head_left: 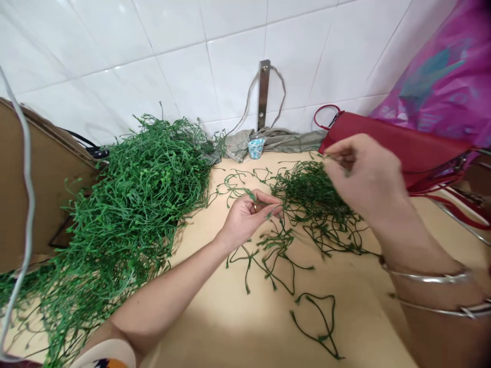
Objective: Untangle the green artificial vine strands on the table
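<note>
My left hand (247,214) rests low over the beige tabletop (238,317) with its fingers pinched on a thin green plastic stem (240,191). My right hand (362,171) is raised above a small tangle of green stems (310,197), fingers closed on another green stem at its fingertips. Loose single stems (320,319) lie on the table in front of both hands. A big heap of the same green stems (130,204) is piled at the left, apart from my hands.
A brown cardboard box (36,189) stands at far left with a grey cable (27,179) hanging before it. Against the white tiled wall lie grey cloth (284,139), a small blue-and-white container (255,146), a red bag (399,140) and a pink plastic bag (445,76).
</note>
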`<action>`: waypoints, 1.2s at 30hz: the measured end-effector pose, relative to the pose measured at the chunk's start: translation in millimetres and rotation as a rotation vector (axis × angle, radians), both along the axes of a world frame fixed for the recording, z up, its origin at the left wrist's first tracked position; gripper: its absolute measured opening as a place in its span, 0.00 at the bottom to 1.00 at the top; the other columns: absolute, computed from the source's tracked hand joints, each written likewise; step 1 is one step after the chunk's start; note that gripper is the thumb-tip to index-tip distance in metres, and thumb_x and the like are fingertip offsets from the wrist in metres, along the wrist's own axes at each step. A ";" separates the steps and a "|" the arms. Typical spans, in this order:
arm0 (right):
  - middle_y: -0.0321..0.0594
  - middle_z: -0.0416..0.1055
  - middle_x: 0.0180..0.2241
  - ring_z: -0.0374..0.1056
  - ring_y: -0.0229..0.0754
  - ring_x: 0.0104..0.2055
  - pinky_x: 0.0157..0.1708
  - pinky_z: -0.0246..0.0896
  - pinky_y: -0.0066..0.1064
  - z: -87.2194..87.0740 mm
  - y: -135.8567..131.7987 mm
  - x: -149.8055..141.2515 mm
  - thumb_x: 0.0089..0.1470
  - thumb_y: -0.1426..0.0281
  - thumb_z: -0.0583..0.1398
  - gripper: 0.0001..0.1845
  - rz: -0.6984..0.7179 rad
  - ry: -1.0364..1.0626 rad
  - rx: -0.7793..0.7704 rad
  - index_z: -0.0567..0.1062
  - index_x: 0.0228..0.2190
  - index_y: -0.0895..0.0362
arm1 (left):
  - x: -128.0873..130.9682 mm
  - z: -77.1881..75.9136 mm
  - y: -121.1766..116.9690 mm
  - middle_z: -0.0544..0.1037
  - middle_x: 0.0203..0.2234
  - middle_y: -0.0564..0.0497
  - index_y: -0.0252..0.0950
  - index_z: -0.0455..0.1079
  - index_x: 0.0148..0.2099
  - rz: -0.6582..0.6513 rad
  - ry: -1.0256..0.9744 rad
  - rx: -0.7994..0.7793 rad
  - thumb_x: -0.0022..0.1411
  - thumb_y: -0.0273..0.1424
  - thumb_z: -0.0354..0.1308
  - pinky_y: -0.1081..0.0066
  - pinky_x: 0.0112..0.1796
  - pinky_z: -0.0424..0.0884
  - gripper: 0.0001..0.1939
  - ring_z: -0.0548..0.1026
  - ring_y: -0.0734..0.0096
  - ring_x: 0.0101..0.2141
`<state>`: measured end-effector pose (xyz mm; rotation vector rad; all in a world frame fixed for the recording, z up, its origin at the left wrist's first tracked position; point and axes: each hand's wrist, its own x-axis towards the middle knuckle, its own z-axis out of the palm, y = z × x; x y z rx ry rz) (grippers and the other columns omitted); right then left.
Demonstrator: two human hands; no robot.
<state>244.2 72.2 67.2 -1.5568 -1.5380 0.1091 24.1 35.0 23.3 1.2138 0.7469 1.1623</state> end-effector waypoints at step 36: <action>0.34 0.69 0.22 0.62 0.40 0.26 0.29 0.56 0.34 -14.8 -6.5 -29.1 0.44 0.74 0.61 0.07 0.205 0.030 -0.212 0.67 0.22 0.52 | -1.4 1.9 -0.6 0.78 0.31 0.53 0.35 0.71 0.31 0.114 0.008 0.024 0.52 0.39 0.73 0.71 0.39 0.72 0.16 0.76 0.75 0.32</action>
